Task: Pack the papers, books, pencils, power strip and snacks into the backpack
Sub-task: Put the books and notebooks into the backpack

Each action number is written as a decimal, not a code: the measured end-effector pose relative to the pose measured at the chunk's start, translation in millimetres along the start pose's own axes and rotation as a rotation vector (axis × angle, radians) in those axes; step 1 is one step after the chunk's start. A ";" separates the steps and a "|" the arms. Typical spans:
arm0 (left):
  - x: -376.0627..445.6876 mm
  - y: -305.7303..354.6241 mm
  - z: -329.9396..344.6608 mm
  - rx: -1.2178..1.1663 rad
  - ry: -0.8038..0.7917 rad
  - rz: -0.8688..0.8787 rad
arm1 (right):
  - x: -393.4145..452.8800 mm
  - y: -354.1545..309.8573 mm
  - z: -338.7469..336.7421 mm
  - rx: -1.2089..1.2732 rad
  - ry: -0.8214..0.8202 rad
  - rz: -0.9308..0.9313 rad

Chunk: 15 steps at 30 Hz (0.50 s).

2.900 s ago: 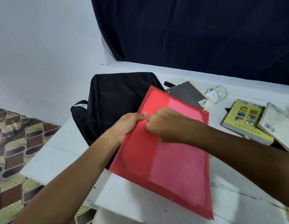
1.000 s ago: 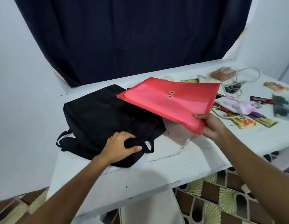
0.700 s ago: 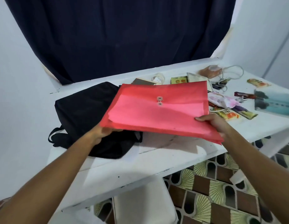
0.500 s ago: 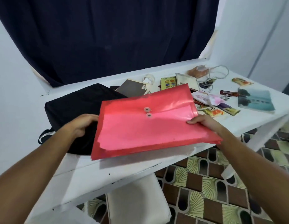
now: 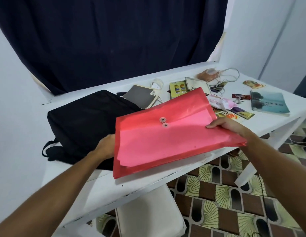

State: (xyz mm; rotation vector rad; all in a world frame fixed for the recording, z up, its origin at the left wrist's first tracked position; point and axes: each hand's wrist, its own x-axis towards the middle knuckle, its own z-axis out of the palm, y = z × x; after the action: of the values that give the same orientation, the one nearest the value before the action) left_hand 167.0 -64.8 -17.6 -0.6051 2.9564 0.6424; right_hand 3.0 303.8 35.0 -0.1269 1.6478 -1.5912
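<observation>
The flat red plastic envelope of papers (image 5: 169,132) has swung down level over the white surface (image 5: 114,187), its left edge nearing the black fabric backpack (image 5: 83,120). The right hand (image 5: 224,124) pinches its far edge to steer it; the left hand (image 5: 106,147) sits half hidden behind it, grip unclear, probably readying the backpack.

The translucent red plastic envelope (image 5: 167,132) is glossy, with a sheen near its fold at 1 o'clock, and pink paper sheets (image 5: 159,142) show through, matt. The black cloth backpack (image 5: 85,122) at 10 o'clock looks soft and dull. The white painted table (image 5: 104,189) is chipped and rough along its edge.
</observation>
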 end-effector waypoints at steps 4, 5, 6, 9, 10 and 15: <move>18.0 -14.5 -33.7 -0.279 0.383 -0.050 | -3.2 -10.7 -5.1 -0.011 -0.042 0.088; 21.6 -16.2 -50.7 -0.336 0.483 -0.070 | -2.8 -13.0 -6.3 -0.039 -0.036 0.106; 25.3 -17.8 -67.8 -0.375 0.551 -0.068 | -0.7 -15.8 -7.5 -0.061 -0.024 0.115; 38.0 -22.0 -102.8 -0.471 0.576 -0.046 | 7.0 -24.4 4.5 -0.102 0.072 0.081; 40.5 -22.5 -105.9 -0.517 0.540 -0.039 | 10.9 -26.4 11.6 -0.115 0.095 0.062; 45.3 -25.9 -89.9 -0.288 0.272 -0.154 | 30.5 -31.5 44.9 -0.116 0.162 0.047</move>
State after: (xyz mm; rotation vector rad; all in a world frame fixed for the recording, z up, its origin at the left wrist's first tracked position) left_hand 137.8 -139.8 48.2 -1.0077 3.0368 1.0574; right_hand -4.3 244.4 54.2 -0.0190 1.8555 -1.5039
